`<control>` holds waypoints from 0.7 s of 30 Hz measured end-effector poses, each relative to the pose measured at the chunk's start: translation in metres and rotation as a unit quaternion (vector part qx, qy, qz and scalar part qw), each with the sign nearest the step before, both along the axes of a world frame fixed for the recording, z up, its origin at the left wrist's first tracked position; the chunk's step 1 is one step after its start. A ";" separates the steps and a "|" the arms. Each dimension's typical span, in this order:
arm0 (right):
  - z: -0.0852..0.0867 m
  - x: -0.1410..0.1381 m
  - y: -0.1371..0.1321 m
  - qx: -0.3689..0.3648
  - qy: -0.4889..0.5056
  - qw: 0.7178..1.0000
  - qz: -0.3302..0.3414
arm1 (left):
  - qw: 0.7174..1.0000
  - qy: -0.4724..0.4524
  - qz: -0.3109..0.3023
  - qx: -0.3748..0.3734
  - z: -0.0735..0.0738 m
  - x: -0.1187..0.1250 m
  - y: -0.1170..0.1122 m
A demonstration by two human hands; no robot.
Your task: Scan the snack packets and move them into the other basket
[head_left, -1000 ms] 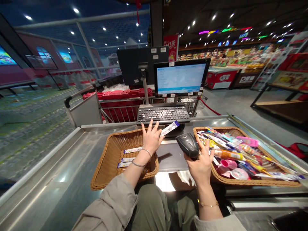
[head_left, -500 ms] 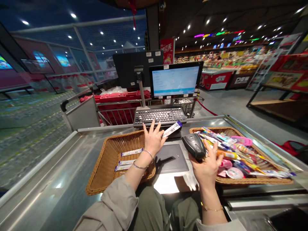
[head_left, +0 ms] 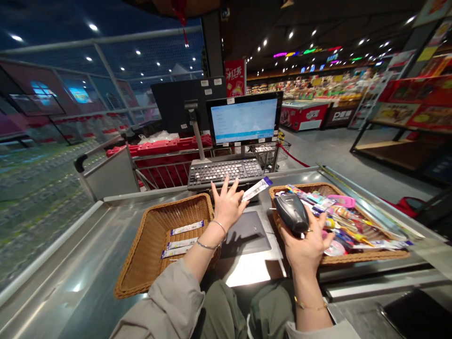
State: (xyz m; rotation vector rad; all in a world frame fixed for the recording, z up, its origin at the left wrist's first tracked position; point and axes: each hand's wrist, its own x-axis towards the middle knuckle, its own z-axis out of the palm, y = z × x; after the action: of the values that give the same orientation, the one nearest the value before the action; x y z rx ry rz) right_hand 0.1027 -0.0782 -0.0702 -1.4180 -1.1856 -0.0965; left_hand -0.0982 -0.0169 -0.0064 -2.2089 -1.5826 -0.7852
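Supermarket floor under ceiling spotlights forms the background, and a stainless-steel checkout worktop [head_left: 70,245] runs across the foreground. At its far end sit a black keyboard [head_left: 225,172] and a flat-screen monitor [head_left: 243,120] showing a pale page. Two rectangular woven-wicker baskets stand on the worktop, separated by a flat dark pad [head_left: 245,233].

The left wicker basket [head_left: 143,254] contains three white packets [head_left: 181,243] lying flat on its floor. The right wicker basket [head_left: 367,255] is heaped with small packaged goods [head_left: 341,221] in pink, orange and blue; these appear to be toothbrushes and similar items, though the view is too blurred to confirm this.

Left hand [head_left: 226,207]: grip clamped on a slim white packet with a blue end [head_left: 254,189], with the other fingers spread. The packet is held clear of the worktop, just in front of the keyboard.

Right hand [head_left: 305,247]: grip clamped on a black handheld barcode scanner [head_left: 291,213], held just above the right basket's near corner.
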 end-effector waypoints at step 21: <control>-0.001 0.031 0.004 -0.011 0.111 0.986 -0.122 | 0.997 -0.011 -0.067 -0.023 0.010 0.067 0.012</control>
State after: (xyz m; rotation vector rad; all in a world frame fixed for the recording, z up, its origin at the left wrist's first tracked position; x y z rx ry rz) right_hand 0.1335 -0.0747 -0.0711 -1.5465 -0.8303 -0.0936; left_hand -0.0312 -0.0050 0.0032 -2.3670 -1.4894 -0.8202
